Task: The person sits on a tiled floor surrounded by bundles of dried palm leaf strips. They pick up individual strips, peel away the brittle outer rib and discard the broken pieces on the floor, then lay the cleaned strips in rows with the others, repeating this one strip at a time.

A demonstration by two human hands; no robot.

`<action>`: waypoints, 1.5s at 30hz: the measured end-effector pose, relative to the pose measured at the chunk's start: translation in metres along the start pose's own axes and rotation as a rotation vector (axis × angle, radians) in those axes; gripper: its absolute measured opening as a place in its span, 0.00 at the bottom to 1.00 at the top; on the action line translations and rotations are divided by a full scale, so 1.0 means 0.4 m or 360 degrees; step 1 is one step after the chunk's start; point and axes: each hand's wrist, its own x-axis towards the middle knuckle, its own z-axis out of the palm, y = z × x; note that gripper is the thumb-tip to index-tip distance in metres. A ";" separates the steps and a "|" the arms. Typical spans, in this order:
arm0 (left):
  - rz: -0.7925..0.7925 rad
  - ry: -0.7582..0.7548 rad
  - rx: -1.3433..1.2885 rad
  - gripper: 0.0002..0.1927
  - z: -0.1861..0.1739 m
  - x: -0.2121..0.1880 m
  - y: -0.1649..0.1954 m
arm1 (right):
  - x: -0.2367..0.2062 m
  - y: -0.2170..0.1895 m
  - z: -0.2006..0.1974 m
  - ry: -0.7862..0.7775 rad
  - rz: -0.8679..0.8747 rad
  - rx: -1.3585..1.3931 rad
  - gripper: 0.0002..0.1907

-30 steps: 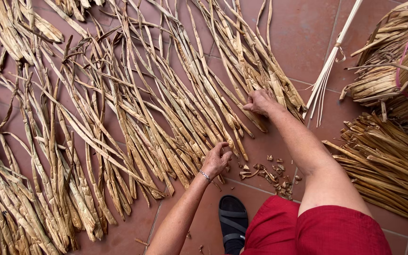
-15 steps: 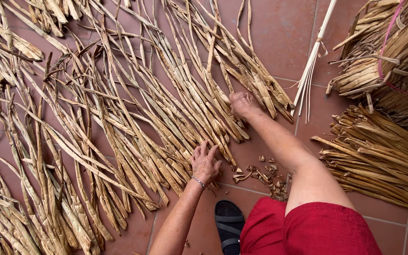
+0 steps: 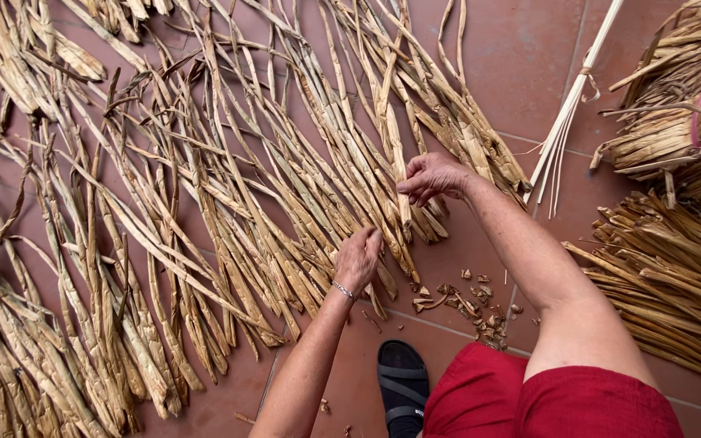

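Observation:
Long dried tan leaf strips (image 3: 229, 186) lie spread in rows across the red tiled floor (image 3: 521, 57). My right hand (image 3: 430, 178) pinches one strip near the lower ends of the rows, fingers closed on it. My left hand (image 3: 357, 258), with a thin bracelet at the wrist, rests on the strip ends just below and left of it, fingers curled down onto them. I cannot tell whether it grips one.
A tied bundle of dried leaves (image 3: 675, 122) with a pink cord sits at the upper right, and a flatter stack (image 3: 675, 284) lies below it. Thin pale sticks (image 3: 565, 130) lean nearby. Small leaf scraps (image 3: 464, 304) litter the floor near my black sandal (image 3: 403, 385) and red clothing (image 3: 545, 397).
The view has shifted slightly. My right hand has drawn back toward me and closed on a strip. My left hand has moved up a little onto the strip ends.

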 end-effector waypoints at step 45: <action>0.0618 0.1094 0.0723 0.05 -0.692 -0.413 -0.017 | 0.023 -0.275 0.601 -0.0033 -0.2069 -0.2100 0.15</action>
